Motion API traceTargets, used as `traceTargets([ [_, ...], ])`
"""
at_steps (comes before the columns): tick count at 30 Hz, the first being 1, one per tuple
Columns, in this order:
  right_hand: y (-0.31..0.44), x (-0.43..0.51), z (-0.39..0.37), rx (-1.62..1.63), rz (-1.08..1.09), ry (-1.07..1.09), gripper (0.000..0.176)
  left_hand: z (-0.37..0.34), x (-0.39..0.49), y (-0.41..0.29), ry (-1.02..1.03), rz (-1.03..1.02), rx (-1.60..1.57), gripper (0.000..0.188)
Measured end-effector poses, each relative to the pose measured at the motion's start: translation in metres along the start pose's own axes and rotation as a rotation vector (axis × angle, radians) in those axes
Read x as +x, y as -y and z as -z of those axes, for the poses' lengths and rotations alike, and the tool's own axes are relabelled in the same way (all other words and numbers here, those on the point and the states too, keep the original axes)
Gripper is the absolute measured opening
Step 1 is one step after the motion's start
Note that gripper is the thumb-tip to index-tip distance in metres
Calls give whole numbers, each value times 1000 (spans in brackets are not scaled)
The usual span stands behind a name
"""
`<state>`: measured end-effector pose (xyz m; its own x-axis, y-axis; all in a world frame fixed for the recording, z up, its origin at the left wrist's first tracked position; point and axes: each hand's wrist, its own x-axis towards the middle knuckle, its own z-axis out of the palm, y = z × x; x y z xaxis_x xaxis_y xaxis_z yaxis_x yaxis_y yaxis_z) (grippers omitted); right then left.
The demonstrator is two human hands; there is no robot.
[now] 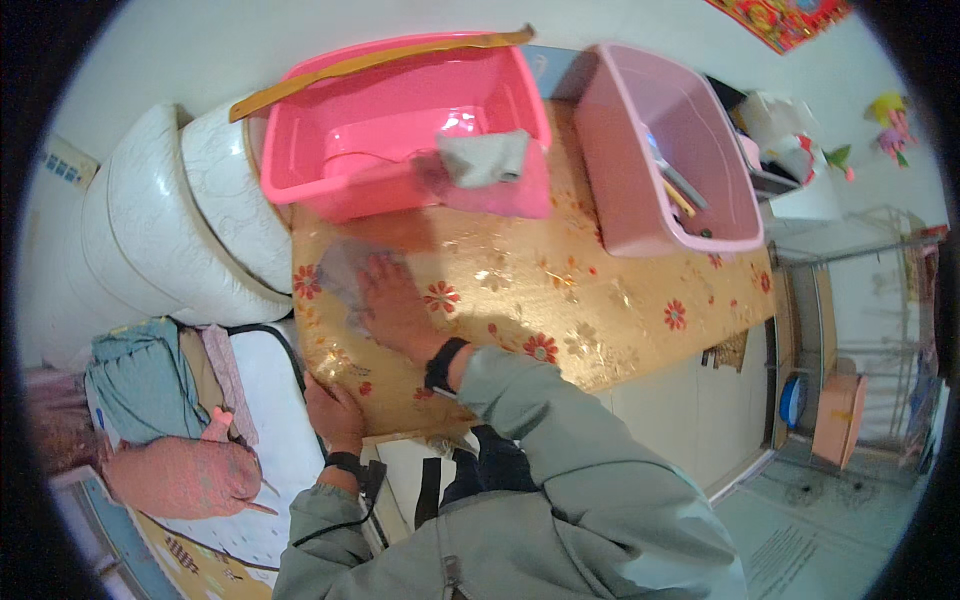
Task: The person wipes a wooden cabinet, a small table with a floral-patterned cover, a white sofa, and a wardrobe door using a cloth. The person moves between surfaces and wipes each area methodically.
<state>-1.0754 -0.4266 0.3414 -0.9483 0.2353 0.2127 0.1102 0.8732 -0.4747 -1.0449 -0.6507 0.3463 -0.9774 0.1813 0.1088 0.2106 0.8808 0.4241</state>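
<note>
My right hand (396,304) presses flat on a thin greyish cloth (349,281) on the table, which has a shiny gold cover with red flowers (480,330). My left hand (335,412) rests at the table's near left edge, its fingers partly hidden by the view from above; it shows no object. Beyond my right hand a bright pink plastic tub (330,191) stands at the back, with a light grey cloth (487,157) and a pink cloth (510,191) hung over its near rim. A long yellow-brown wooden strip (375,58) lies across the tub's back rim.
A pale pink plastic bin (622,150) holding several long items stands at the back right. Rolled white quilted mattresses (142,217) lean at the left. Below them, folded clothes (146,382) and a pink plush toy (184,476) lie on a bed (277,435). A metal rack stands far right.
</note>
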Motion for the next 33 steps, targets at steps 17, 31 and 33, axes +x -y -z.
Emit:
traceTargets([
  [17, -157, -118, 110, -375, -762, -387, 50, 9, 0, -13, 51, 68, -41, 54],
  [31, -254, 87, 196, -25, -410, -726, 32, 3, -1, -2, 57, 51, -46, 57],
  [33, -257, 93, 193, -8, -579, -327, 42, 2, -1, 0, 83, 119, -26, 57],
])
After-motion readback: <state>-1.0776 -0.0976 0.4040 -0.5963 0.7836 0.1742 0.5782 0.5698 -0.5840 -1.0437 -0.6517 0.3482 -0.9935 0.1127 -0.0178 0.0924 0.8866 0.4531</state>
